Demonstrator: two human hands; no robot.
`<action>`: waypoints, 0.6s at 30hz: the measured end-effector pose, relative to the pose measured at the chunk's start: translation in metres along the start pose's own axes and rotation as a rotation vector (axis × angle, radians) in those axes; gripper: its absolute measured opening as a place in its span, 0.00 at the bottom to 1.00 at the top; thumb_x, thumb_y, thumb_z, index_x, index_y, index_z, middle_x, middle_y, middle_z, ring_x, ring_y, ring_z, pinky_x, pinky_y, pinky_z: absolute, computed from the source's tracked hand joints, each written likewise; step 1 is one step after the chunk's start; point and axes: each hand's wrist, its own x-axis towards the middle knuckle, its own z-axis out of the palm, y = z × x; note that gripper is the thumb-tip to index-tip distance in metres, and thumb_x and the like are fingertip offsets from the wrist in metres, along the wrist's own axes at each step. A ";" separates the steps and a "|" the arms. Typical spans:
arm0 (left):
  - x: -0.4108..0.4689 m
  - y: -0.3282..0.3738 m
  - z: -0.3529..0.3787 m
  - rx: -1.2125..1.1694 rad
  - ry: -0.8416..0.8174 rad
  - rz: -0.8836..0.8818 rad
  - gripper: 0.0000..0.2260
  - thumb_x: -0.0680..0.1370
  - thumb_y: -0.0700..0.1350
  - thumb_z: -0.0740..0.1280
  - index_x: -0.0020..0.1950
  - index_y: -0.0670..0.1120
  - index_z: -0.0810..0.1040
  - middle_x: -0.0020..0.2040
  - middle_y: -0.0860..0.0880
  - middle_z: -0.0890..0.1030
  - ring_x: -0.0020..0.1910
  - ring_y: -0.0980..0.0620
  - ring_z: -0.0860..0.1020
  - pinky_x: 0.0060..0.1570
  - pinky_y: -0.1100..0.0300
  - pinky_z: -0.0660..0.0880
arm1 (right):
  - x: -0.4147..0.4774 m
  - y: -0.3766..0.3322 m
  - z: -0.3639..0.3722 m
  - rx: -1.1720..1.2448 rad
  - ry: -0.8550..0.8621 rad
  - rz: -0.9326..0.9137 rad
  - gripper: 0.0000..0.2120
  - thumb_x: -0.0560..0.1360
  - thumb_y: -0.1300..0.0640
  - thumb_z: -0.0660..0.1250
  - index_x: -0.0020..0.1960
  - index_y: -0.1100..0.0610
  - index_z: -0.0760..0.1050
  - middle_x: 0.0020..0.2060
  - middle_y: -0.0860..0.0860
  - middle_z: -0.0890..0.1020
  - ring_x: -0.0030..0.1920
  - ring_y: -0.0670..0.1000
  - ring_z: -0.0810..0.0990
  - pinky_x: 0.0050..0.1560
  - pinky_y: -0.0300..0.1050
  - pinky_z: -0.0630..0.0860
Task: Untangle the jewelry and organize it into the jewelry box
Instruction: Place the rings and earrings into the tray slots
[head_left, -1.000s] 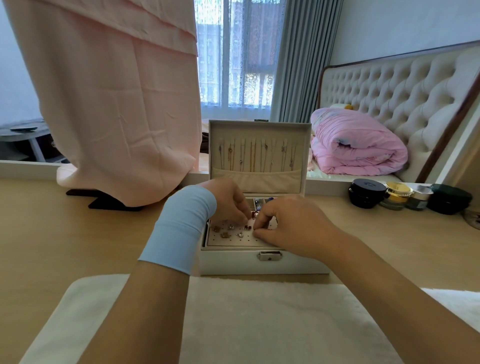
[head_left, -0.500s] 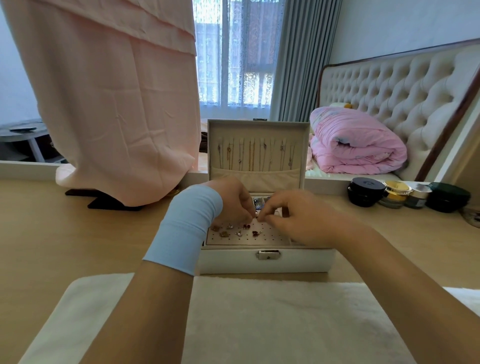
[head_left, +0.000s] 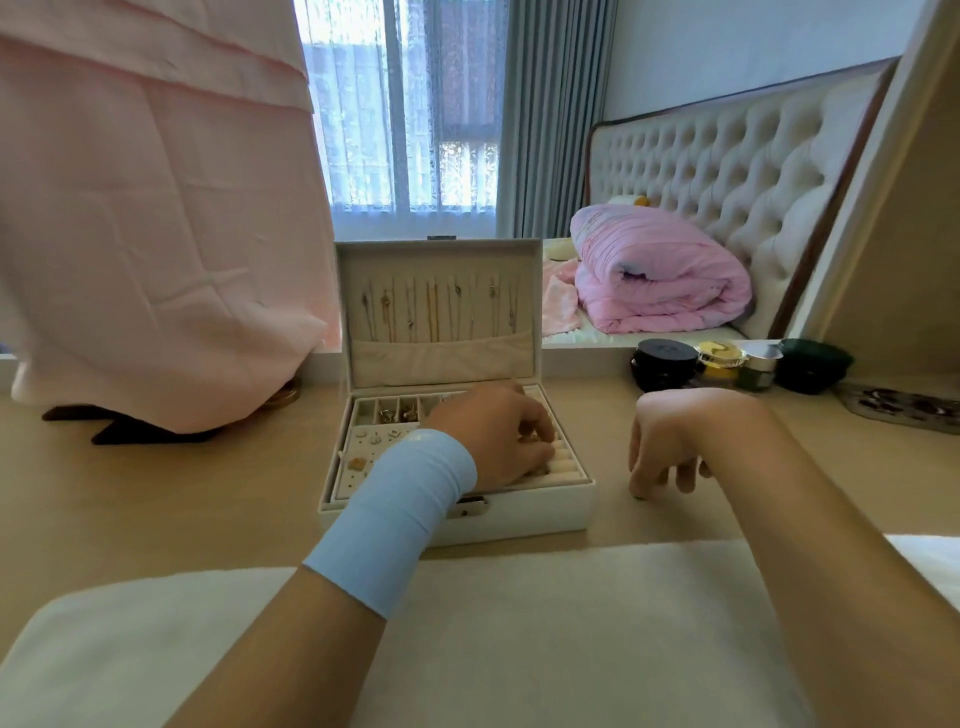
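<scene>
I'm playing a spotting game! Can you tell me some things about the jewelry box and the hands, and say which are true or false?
The lid of the jewelry box is shut. False: it stands open, with necklaces hanging inside it.
The left hand reaches into the box. True.
The right hand is in the box. False: its fingertips rest on the table, right of the box.
The folded quilt is pink. True.

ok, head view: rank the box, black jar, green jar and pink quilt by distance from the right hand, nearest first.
From the right hand:
1. box: just to its left, on the desk.
2. black jar: straight behind it, at the desk's back edge.
3. green jar: back and to the right.
4. quilt: far behind, beyond the desk.
</scene>
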 end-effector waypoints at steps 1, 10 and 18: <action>0.000 0.000 0.001 0.001 0.003 0.005 0.08 0.76 0.56 0.67 0.53 0.59 0.81 0.51 0.56 0.76 0.47 0.54 0.75 0.50 0.57 0.74 | 0.003 0.000 0.002 0.017 -0.015 0.007 0.15 0.70 0.54 0.79 0.54 0.58 0.82 0.43 0.52 0.87 0.41 0.52 0.87 0.44 0.47 0.84; -0.001 -0.006 -0.005 -0.150 0.031 -0.023 0.06 0.77 0.51 0.68 0.53 0.56 0.82 0.45 0.62 0.77 0.46 0.59 0.75 0.52 0.59 0.75 | 0.013 0.001 0.009 0.138 0.109 -0.087 0.06 0.71 0.60 0.78 0.48 0.58 0.84 0.42 0.55 0.86 0.41 0.53 0.86 0.43 0.47 0.84; -0.003 -0.022 -0.020 -0.334 0.203 -0.016 0.07 0.76 0.49 0.71 0.53 0.58 0.80 0.44 0.61 0.81 0.46 0.62 0.78 0.48 0.67 0.73 | -0.019 -0.035 -0.012 0.703 0.487 -0.496 0.08 0.71 0.59 0.78 0.49 0.54 0.83 0.38 0.50 0.85 0.30 0.47 0.81 0.27 0.34 0.72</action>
